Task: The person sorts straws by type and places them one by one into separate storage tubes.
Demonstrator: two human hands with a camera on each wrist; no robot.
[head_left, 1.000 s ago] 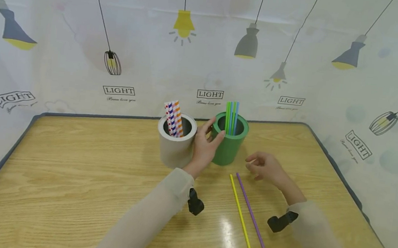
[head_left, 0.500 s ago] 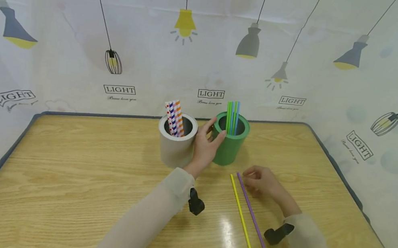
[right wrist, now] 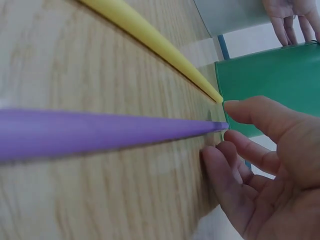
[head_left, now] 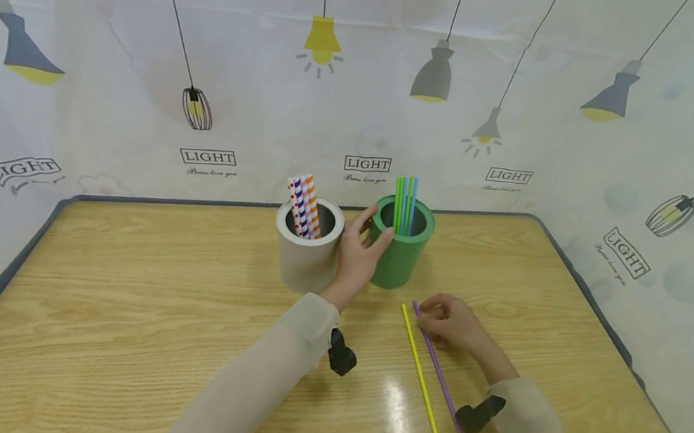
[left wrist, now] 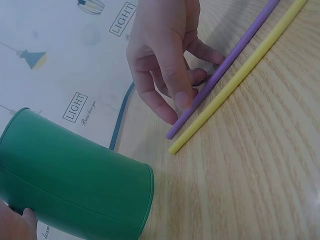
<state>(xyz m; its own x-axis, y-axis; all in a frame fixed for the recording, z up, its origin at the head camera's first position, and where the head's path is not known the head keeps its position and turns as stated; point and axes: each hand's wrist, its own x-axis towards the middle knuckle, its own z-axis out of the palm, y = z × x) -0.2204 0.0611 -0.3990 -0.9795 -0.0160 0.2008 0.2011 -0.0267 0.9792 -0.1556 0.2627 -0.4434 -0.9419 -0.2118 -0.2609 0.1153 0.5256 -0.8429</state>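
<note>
My left hand (head_left: pixel 356 260) holds the side of a green cup (head_left: pixel 399 261), thumb in front and fingers at the back of the rim. Several green and blue straws (head_left: pixel 403 208) stand in that cup. On the table, a purple straw (head_left: pixel 436 363) lies beside a yellow straw (head_left: pixel 419 372). My right hand (head_left: pixel 453 324) is at the purple straw's far end. In the right wrist view, thumb (right wrist: pixel 240 111) and index finger (right wrist: pixel 250 147) stand on either side of the purple straw's tip, with a gap between them.
Left of the green cup stands a light grey cup (head_left: pixel 306 265) with several patterned straws (head_left: pixel 305 206) in it. A white wall sheet (head_left: pixel 258 94) with printed lamps rises behind the wooden table (head_left: pixel 153 309).
My right hand has come down and nearer to me, from beside the green cup to the purple straw's far end. The left hand and both cups stay in place.
</note>
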